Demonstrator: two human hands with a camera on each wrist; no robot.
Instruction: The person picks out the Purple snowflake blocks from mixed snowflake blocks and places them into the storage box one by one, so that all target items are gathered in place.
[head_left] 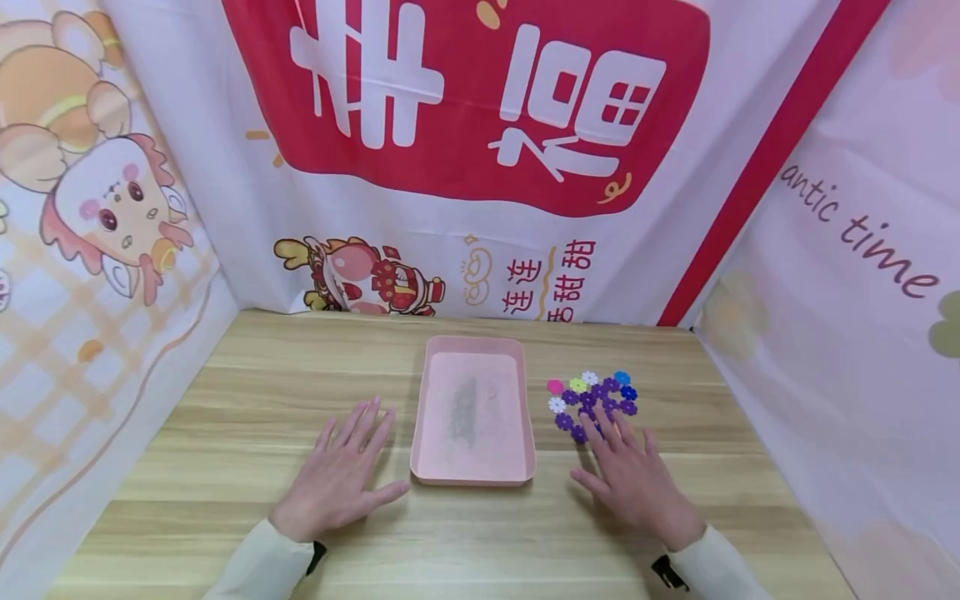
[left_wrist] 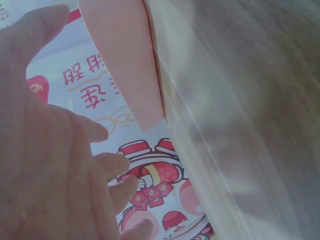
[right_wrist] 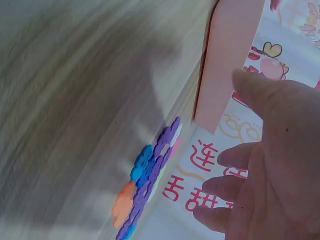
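A shallow pink tray (head_left: pixel 442 467) stands on the wooden table with a greyish smudge on its bottom. To its left, my left hand (head_left: pixel 337 483) is spread with straight fingers, the thumb close to the tray's near corner. My right hand (head_left: pixel 637 483) is on the other side, fingers extended and holding nothing. Its fingertips reach over the near edge of a cluster of flower-shaped plastic pieces (head_left: pixel 597 390), mostly purple, with pink, yellow, white and blue ones around. In the right wrist view, orange pieces (right_wrist: pixel 123 205) also show; the fingers hide them in the head view.
The wooden table (head_left: pixel 300 367) ends at a back curtain (head_left: pixel 480 183) with red and white print. Printed cloths hang at the left (head_left: pixel 97 275) and right (head_left: pixel 847 275). The tray's pink wall (left_wrist: pixel 125 60) rises beside the left thumb in the left wrist view.
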